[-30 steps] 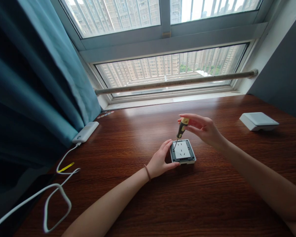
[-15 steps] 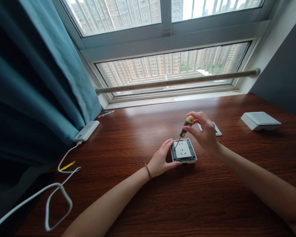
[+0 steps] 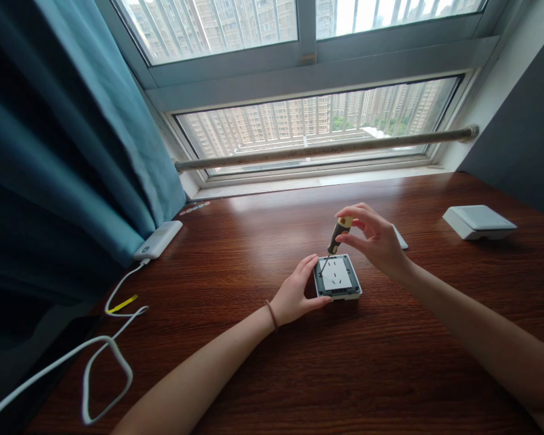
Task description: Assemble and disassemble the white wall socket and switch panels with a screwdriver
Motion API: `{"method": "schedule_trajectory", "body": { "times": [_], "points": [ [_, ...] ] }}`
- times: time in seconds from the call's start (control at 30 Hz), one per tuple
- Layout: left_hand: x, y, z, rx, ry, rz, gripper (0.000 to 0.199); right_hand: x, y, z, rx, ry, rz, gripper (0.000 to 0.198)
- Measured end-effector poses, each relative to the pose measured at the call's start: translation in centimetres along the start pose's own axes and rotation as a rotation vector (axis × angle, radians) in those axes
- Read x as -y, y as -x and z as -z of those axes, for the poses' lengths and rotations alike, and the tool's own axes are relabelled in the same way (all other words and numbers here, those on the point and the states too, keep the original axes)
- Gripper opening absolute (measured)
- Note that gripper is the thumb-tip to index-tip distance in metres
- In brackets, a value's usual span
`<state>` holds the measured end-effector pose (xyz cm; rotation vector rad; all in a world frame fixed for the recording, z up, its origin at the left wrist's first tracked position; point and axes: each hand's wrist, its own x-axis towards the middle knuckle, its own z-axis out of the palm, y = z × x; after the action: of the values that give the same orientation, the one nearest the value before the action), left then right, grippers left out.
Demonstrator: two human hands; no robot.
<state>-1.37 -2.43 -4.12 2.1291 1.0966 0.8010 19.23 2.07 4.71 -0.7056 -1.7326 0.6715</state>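
A wall socket with a white face and a dark grey surround lies face up on the wooden table. My left hand grips its left side, fingers at the far corner and thumb along the near edge. In my right hand is a screwdriver with a yellow and black handle, pinched near its top end. The shaft slants down to the left, and its tip meets the screw spot on the socket's left side. Partly hidden behind my right hand lies a white cover frame.
To the right sits a white switch box. At the left a white power bank with a white cable and yellow tie lies by the blue curtain. A metal rail crosses the window.
My right hand has shifted slightly and the screwdriver handle has tipped a little to the left and more upright. My left hand and the socket stay where they were.
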Motion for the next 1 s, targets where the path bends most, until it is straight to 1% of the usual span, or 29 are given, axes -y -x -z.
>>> {"method": "schedule_trajectory", "body": {
  "times": [0.07,0.2,0.33,0.4,0.47,0.6,0.67,0.7,0.77,0.87,1.0],
  "points": [
    [0.0,0.0,0.0,0.001,-0.007,0.001,0.082,0.1,-0.1,0.2,0.022,-0.024,-0.019,0.029],
    [0.1,0.0,0.0,-0.004,-0.005,0.004,0.082,0.7,-0.3,0.8,0.202,-0.177,-0.061,0.035],
    [0.1,0.0,0.0,-0.008,-0.008,0.002,0.081,1.1,-0.1,0.6,0.269,-0.217,-0.061,0.038],
    [0.1,0.0,0.0,-0.005,-0.013,0.000,0.082,1.1,0.0,0.4,0.270,-0.179,-0.026,0.038],
    [0.1,0.0,0.0,0.000,-0.015,-0.001,0.082,1.1,0.1,0.1,0.230,-0.081,0.023,0.039],
    [0.1,0.0,0.0,-0.003,-0.007,-0.003,0.081,1.1,0.2,0.0,0.036,0.201,0.110,0.035],
    [0.1,0.0,0.0,-0.004,-0.003,-0.003,0.082,1.1,0.1,0.2,-0.025,0.264,0.095,0.033],
    [0.1,0.0,0.0,-0.004,-0.002,-0.002,0.082,1.1,0.1,0.3,-0.018,0.248,0.072,0.033],
    [0.1,0.0,0.0,-0.002,-0.001,0.003,0.082,1.1,0.0,0.4,0.048,0.150,0.029,0.037],
    [0.2,0.1,0.0,0.001,-0.005,0.009,0.082,1.1,-0.1,0.6,0.134,0.010,0.003,0.042],
    [0.2,0.1,0.0,0.003,-0.008,0.011,0.083,1.3,-0.2,0.5,0.174,-0.044,-0.011,0.039]
  ]
}}
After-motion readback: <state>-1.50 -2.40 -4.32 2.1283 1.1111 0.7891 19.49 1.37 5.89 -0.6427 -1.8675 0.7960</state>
